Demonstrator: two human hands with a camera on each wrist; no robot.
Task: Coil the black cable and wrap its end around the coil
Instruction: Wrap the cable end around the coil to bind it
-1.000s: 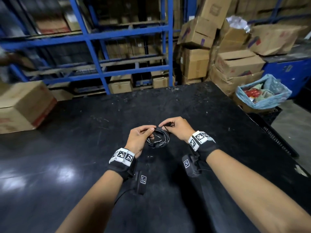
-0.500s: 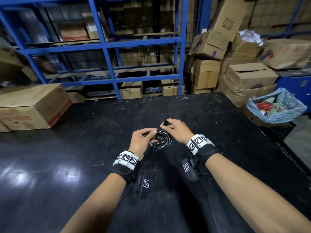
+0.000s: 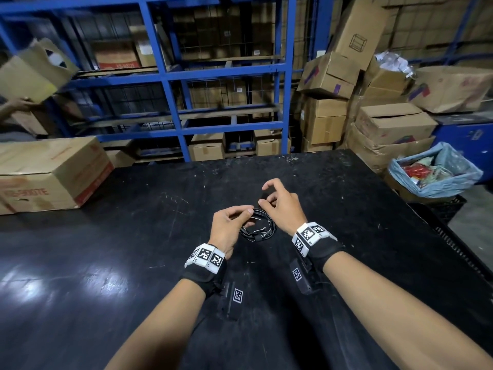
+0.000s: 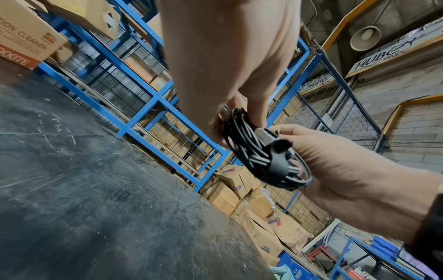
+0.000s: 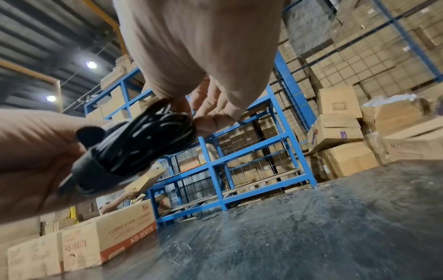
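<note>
The black cable (image 3: pixel 258 228) is a small coil bound by a black strap (image 4: pixel 275 166), held just above the black table (image 3: pixel 120 236). My left hand (image 3: pixel 246 213) pinches the coil's left side between thumb and fingers; the left wrist view shows that grip (image 4: pixel 249 121). My right hand (image 3: pixel 264 201) pinches the far right side, its index finger raised off it. In the right wrist view the right hand's fingertips (image 5: pixel 199 123) close on the blurred coil (image 5: pixel 143 138). The cable's end is hidden among the loops.
A cardboard box (image 3: pixel 50 177) sits on the table's left side. Blue shelving (image 3: pixel 181 121) stands behind the table. Stacked boxes (image 3: pixel 386 124) and a bin lined with a blue bag (image 3: pixel 437 172) are at the right. Another person's arm (image 3: pixel 16 105) holds a box at far left.
Both hands have stayed on the coil and sunk a little nearer the table. The right index finger has lifted away from the coil. The head view has tilted upward.
</note>
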